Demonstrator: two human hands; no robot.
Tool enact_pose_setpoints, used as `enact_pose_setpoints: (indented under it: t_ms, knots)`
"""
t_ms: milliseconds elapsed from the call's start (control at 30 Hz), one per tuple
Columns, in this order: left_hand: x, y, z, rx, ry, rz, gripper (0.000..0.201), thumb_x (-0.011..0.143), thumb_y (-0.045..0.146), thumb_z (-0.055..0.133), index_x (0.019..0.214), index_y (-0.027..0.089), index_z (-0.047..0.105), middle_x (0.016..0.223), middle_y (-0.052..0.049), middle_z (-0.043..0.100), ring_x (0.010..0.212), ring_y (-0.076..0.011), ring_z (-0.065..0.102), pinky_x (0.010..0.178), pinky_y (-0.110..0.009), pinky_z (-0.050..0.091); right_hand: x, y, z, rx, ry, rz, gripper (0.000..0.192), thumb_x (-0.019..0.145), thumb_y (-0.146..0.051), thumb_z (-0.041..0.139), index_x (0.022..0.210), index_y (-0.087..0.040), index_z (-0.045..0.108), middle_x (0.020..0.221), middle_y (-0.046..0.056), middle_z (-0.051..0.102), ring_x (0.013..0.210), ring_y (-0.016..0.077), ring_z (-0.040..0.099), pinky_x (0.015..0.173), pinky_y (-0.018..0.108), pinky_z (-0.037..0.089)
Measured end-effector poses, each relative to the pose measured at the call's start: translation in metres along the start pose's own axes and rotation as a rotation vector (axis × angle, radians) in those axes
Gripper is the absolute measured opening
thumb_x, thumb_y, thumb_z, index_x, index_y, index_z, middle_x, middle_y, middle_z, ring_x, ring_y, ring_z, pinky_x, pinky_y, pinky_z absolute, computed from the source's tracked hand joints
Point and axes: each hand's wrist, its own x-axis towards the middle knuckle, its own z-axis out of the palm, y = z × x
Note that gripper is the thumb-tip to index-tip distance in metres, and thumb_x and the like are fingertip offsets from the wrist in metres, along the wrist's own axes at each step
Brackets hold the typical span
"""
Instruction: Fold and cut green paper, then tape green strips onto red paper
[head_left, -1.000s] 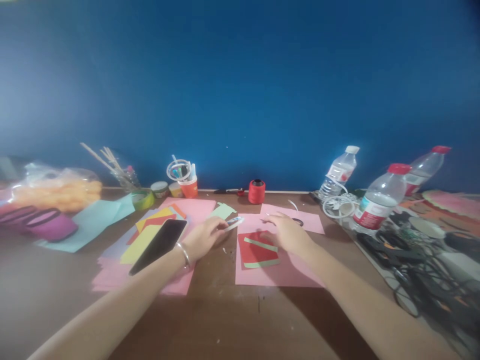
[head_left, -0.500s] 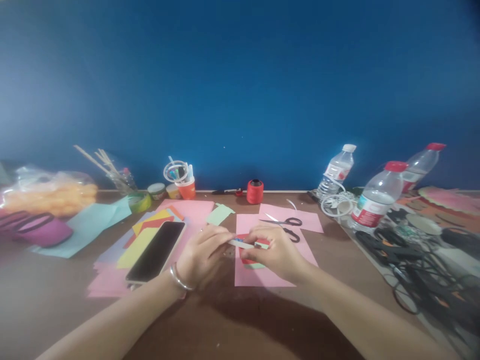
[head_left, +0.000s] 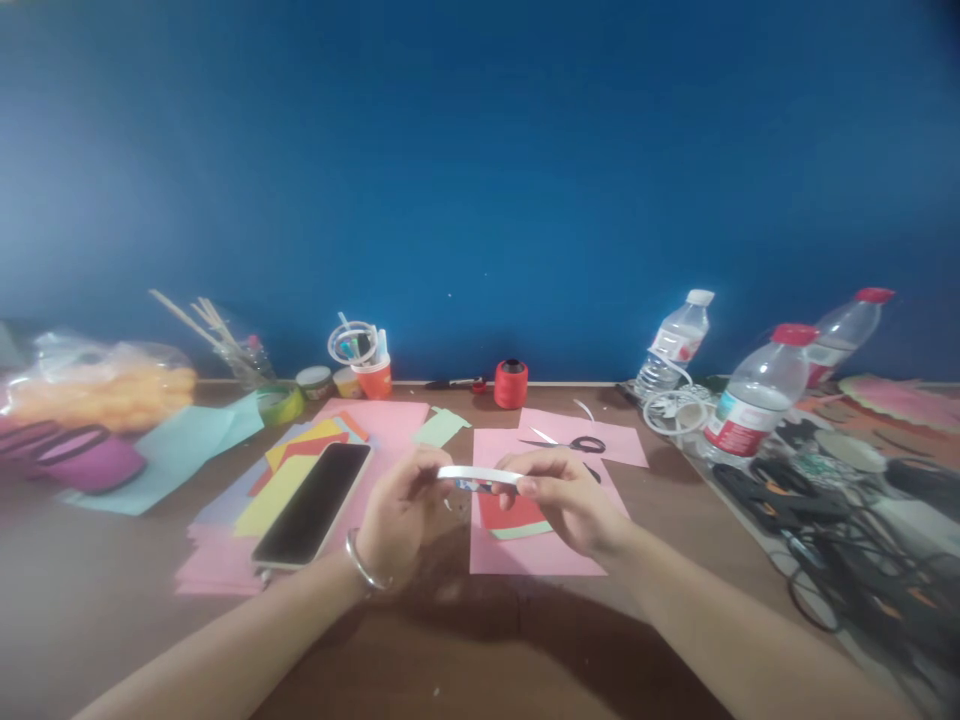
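A roll of white tape [head_left: 480, 474] is held nearly edge-on above the table, with blue print showing on its inner side. My left hand [head_left: 405, 505] grips its left end, fingers curled and partly hidden. On its right end, my right hand [head_left: 574, 505] pinches it between thumb and fingers. Under the right hand lies a red paper piece with a pale green edge [head_left: 514, 515], on a pink sheet [head_left: 495, 560]. Just beyond that hand are black-handled scissors [head_left: 589, 444], partly covered.
A phone [head_left: 315, 505] rests on stacked coloured paper [head_left: 217, 570] at left. Behind stand a red thread spool [head_left: 511, 385] and a cup of pens [head_left: 373, 378]. Plastic bottles [head_left: 757, 395] and tangled black cables [head_left: 840, 540] crowd the right. A pale green scrap [head_left: 441, 427] lies mid-table.
The tape roll has turned so its white outer edge faces me more. My right hand has rolled, its fingers now under the roll, uncovering more of the red paper.
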Motion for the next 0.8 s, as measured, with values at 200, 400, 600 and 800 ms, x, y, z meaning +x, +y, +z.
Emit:
enact_pose_setpoints:
  t_ms: [200,400,600,800]
  knots:
    - [0.002,0.008,-0.008,-0.078,-0.406,-0.060,0.023,0.086,0.029,0.044,0.080,0.016,0.061,0.075,-0.005,0.059,0.072,-0.0153,0.054,0.068,-0.029,0.044,0.008,0.012,-0.010,-0.341,0.255,-0.059,0.014,0.077,-0.028,0.053,0.079,-0.020,0.065,0.081,0.004,0.062,0.078,0.0176,0.056,0.074,0.032,0.045]
    - [-0.007,0.008,0.003,0.239,-0.266,-0.099,0.015,0.080,0.026,0.055,0.068,0.016,0.052,0.066,0.000,0.054,0.061,-0.0113,0.050,0.060,-0.024,0.041,-0.004,0.004,0.010,-0.912,0.329,-0.439,0.017,0.081,-0.021,0.051,0.094,-0.022,0.064,0.090,0.006,0.063,0.089,0.0204,0.055,0.081,0.034,0.043]
    - [-0.013,0.008,0.006,0.367,-0.298,-0.070,0.014,0.081,0.026,0.052,0.072,0.017,0.054,0.069,-0.001,0.056,0.062,-0.0118,0.050,0.059,-0.024,0.041,-0.009,0.005,0.024,-0.986,0.320,-0.485,0.011,0.081,-0.021,0.055,0.088,-0.021,0.064,0.083,0.005,0.065,0.080,0.0197,0.058,0.075,0.033,0.044]
    - [-0.013,0.008,0.008,0.413,-0.314,-0.062,0.015,0.081,0.027,0.051,0.071,0.017,0.053,0.068,0.000,0.054,0.059,-0.0110,0.049,0.057,-0.023,0.041,-0.008,0.009,0.026,-0.886,0.340,-0.255,0.005,0.080,-0.020,0.055,0.077,-0.021,0.059,0.077,0.003,0.062,0.075,0.0177,0.056,0.069,0.030,0.044]
